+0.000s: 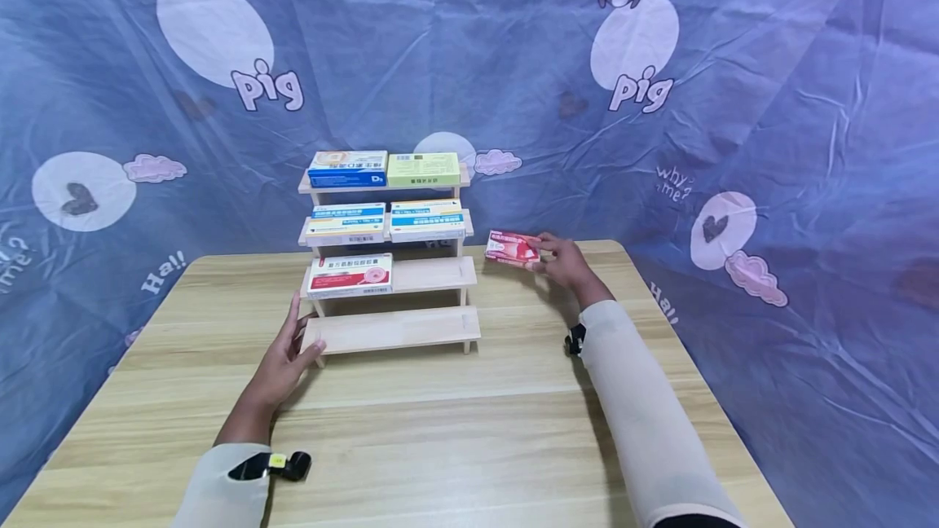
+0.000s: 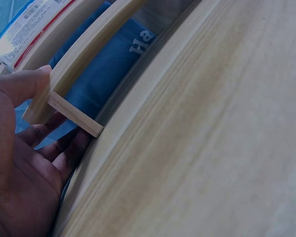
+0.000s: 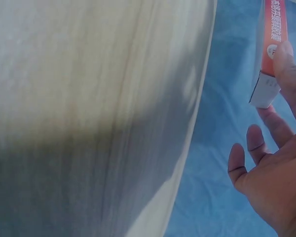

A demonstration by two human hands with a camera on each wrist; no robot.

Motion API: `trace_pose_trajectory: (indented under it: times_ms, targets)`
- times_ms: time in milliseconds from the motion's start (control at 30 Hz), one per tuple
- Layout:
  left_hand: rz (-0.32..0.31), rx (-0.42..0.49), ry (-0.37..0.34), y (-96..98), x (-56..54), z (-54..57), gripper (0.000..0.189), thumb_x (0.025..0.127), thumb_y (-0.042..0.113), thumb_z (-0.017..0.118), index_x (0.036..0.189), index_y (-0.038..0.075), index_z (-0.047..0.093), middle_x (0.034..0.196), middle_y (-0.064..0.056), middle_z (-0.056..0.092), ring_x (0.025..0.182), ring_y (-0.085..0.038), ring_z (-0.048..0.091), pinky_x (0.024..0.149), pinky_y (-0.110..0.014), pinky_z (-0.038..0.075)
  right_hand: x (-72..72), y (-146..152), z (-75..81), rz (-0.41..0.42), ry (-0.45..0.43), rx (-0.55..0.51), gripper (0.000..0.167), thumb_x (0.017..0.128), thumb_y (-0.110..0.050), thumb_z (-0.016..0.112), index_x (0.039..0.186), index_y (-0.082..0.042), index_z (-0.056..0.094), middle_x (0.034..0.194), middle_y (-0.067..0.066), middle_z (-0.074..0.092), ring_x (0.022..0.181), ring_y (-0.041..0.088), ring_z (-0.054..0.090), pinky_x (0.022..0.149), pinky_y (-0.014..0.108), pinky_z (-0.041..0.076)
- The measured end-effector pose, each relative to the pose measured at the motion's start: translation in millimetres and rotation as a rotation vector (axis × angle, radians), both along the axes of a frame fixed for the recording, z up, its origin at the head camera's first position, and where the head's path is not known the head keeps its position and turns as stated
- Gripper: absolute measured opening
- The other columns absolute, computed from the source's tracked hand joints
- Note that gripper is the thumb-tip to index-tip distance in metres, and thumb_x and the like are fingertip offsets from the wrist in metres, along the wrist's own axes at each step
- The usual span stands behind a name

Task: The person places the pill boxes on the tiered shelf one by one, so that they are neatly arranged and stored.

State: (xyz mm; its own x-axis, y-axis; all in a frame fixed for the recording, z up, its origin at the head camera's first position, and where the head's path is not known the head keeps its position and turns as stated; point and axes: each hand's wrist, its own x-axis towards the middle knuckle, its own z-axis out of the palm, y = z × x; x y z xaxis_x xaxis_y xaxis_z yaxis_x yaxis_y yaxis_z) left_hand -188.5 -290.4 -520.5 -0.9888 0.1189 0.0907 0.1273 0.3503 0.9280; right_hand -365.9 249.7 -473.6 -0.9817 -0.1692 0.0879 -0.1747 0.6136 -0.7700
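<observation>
A stepped wooden rack (image 1: 399, 331) stands on the table with medicine boxes on its upper steps. At the left end of its lowest step, my left hand (image 1: 282, 361) holds the board. In the left wrist view the thumb (image 2: 32, 81) lies on the board's edge, with the other fingers below it beside a short leg (image 2: 75, 114). To the right of the rack, my right hand (image 1: 566, 263) pinches a red and white medicine box (image 1: 509, 247) by its right end. The right wrist view shows this box (image 3: 274, 44) between thumb and finger, the other fingers spread loosely.
On the top step sit a blue-white box (image 1: 347, 169) and a green box (image 1: 423, 170). Two blue-white boxes, left (image 1: 346, 223) and right (image 1: 427, 220), share the step below. A red-white box (image 1: 350, 275) lies lower. A blue cloth (image 1: 513, 88) hangs behind the table (image 1: 440, 446).
</observation>
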Motion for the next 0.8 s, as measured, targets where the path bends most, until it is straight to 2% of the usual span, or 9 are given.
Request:
trace_pose_trajectory:
  times_ms: [233, 300, 433, 500, 567, 633, 667, 733, 800]
  targets:
    - [0.0, 0.015, 0.01, 1.6, 0.1, 0.7, 0.103, 0.111, 0.019, 0.065, 0.173, 0.042, -0.014, 0.178, -0.033, 0.022, 0.167, -0.054, 0.016, 0.134, -0.071, 0.01, 7.8, -1.3, 5.3, -0.026, 0.033, -0.03, 0.059, 0.095, -0.01, 0.084, 0.151, -0.005, 0.064, 0.169, 0.023, 0.047, 0.163, 0.046, 0.037, 0.13, 0.06, 0.039]
    - [0.0, 0.018, 0.006, 1.7, 0.4, 0.4, 0.102, 0.111, 0.019, 0.065, 0.172, 0.046, -0.013, 0.178, -0.032, 0.021, 0.167, -0.053, 0.017, 0.134, -0.071, 0.011, 12.2, -2.3, 8.7, -0.04, 0.048, -0.022, 0.059, 0.095, -0.012, 0.085, 0.15, -0.005, 0.065, 0.167, 0.021, 0.052, 0.159, 0.045, 0.043, 0.127, 0.06, 0.042]
    - [-0.001, 0.02, 0.007, 2.0, -0.3, -0.8, 0.102, 0.112, 0.021, 0.065, 0.173, 0.043, -0.014, 0.178, -0.032, 0.021, 0.166, -0.053, 0.019, 0.133, -0.069, 0.012, 23.8, -2.4, 17.9, -0.046, 0.099, -0.007, 0.057, 0.094, -0.01, 0.085, 0.148, -0.003, 0.066, 0.158, 0.021, 0.06, 0.149, 0.043, 0.053, 0.12, 0.059, 0.047]
    - [-0.001, 0.015, 0.01, 1.9, -0.6, -2.2, 0.102, 0.112, 0.022, 0.065, 0.174, 0.04, -0.014, 0.178, -0.032, 0.022, 0.166, -0.053, 0.019, 0.137, -0.059, 0.013, 30.0, -2.2, 22.7, -0.039, 0.122, -0.011, 0.056, 0.094, -0.008, 0.085, 0.146, -0.002, 0.067, 0.154, 0.021, 0.063, 0.146, 0.043, 0.056, 0.118, 0.059, 0.048]
    - [-0.001, 0.01, 0.016, 1.3, -0.7, -3.6, 0.102, 0.112, 0.022, 0.065, 0.174, 0.038, -0.015, 0.178, -0.031, 0.023, 0.166, -0.053, 0.019, 0.14, -0.038, 0.016, 36.1, -2.1, 26.7, -0.031, 0.133, -0.019, 0.056, 0.093, -0.007, 0.085, 0.146, -0.001, 0.067, 0.153, 0.022, 0.063, 0.145, 0.042, 0.056, 0.116, 0.059, 0.048]
    - [0.002, 0.0, 0.021, 0.8, -0.7, -4.9, 0.101, 0.112, 0.023, 0.065, 0.174, 0.04, -0.014, 0.178, -0.031, 0.023, 0.167, -0.053, 0.019, 0.134, -0.018, 0.018, 42.1, -2.4, 30.2, -0.021, 0.137, -0.02, 0.055, 0.094, -0.006, 0.084, 0.146, -0.001, 0.067, 0.155, 0.022, 0.062, 0.145, 0.043, 0.056, 0.116, 0.059, 0.047]
    - [0.003, -0.004, 0.023, 0.5, -0.9, -5.5, 0.101, 0.112, 0.023, 0.065, 0.173, 0.042, -0.014, 0.178, -0.031, 0.023, 0.167, -0.053, 0.018, 0.133, -0.015, 0.017, 45.0, -2.7, 31.7, -0.014, 0.138, -0.02, 0.055, 0.094, -0.006, 0.084, 0.146, -0.001, 0.067, 0.156, 0.023, 0.062, 0.145, 0.044, 0.055, 0.116, 0.06, 0.047]
    - [0.002, -0.002, 0.025, 0.3, -1.5, -5.7, 0.101, 0.112, 0.023, 0.064, 0.172, 0.045, -0.013, 0.178, -0.031, 0.023, 0.167, -0.052, 0.018, 0.136, -0.021, 0.016, 50.7, -3.6, 34.6, -0.006, 0.138, -0.022, 0.055, 0.094, -0.004, 0.083, 0.146, -0.001, 0.067, 0.158, 0.024, 0.06, 0.147, 0.045, 0.053, 0.117, 0.061, 0.047]
    - [0.004, 0.0, 0.023, 0.3, -1.8, -5.3, 0.101, 0.112, 0.023, 0.065, 0.172, 0.048, -0.013, 0.179, -0.031, 0.023, 0.167, -0.052, 0.017, 0.14, -0.04, 0.013, 55.9, -4.6, 37.0, 0.004, 0.14, -0.016, 0.055, 0.094, -0.003, 0.083, 0.146, -0.001, 0.067, 0.159, 0.025, 0.058, 0.15, 0.046, 0.051, 0.117, 0.062, 0.046]
